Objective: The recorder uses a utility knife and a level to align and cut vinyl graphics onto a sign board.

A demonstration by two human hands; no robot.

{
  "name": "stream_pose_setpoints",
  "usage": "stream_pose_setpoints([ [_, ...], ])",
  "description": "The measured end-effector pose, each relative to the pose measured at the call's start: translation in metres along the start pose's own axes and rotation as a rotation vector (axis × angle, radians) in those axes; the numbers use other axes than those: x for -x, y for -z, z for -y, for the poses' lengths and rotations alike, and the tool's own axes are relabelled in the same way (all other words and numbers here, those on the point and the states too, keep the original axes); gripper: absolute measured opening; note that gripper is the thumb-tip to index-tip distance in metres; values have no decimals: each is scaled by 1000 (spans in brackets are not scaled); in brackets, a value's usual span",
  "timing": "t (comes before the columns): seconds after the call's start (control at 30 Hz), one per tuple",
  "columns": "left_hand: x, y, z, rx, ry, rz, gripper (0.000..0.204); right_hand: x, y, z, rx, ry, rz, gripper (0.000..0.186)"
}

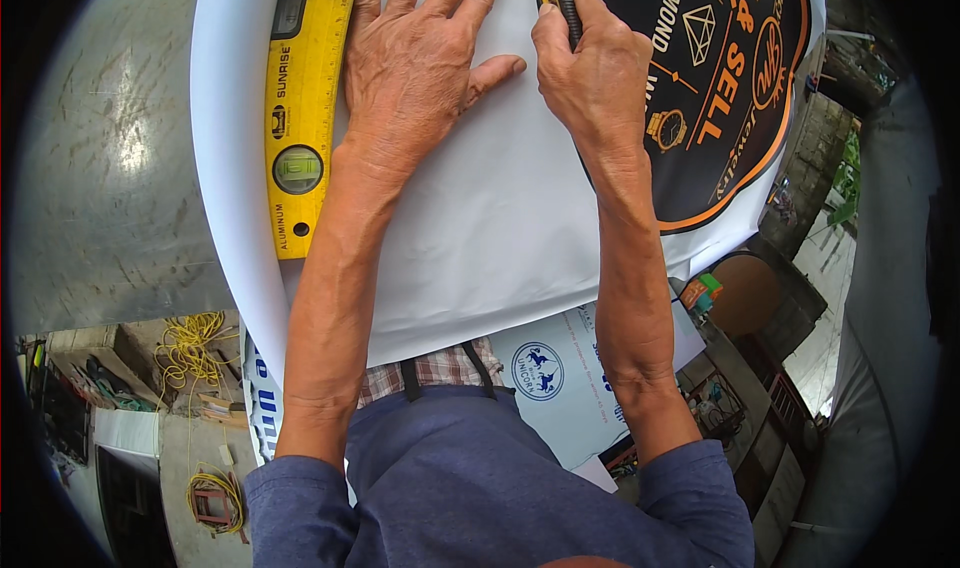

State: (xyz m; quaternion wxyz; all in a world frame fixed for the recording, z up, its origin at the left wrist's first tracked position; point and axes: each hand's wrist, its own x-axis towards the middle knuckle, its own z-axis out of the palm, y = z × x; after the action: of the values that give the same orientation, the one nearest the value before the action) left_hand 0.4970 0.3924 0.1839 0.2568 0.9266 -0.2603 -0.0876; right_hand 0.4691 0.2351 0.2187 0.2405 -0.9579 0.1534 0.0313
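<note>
A white printed sheet (480,238) lies spread under both my hands, its left side curled up. On its right part is a black shape with an orange border (720,98), bearing lettering, a diamond and a watch. My left hand (425,53) rests flat on the white area, fingers spread, its outer edge beside a yellow spirit level (305,118). That level lies lengthwise on the sheet's left side. My right hand (597,73) is closed around a yellow and black utility knife (563,8) at the edge of the black print. The knife's tip is outside the view.
A scuffed metal surface (110,158) extends to the left. Below the sheet's near edge lies a pale blue printed board (565,378). Yellow cord (195,353) is heaped at the lower left, near a cord reel (215,503). A grey covering (890,298) hangs at the right.
</note>
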Motion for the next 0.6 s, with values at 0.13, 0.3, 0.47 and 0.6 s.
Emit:
stream_pose_setpoints([
  [0.13, 0, -1, 0, -18, -4, -8, 83, 2, -2, -5, -31, -2, 0, 28],
  [0.3, 1, -4, 1, -53, -15, -21, 83, 3, -2, -5, -79, 106, -42, 25],
  [0.47, 2, -4, 3, -19, -7, -19, 84, 5, -1, -2, -90, 93, -28, 25],
  [0.6, 1, -5, 1, -70, -14, -23, 86, 6, 0, -3, -80, 100, -28, 24],
])
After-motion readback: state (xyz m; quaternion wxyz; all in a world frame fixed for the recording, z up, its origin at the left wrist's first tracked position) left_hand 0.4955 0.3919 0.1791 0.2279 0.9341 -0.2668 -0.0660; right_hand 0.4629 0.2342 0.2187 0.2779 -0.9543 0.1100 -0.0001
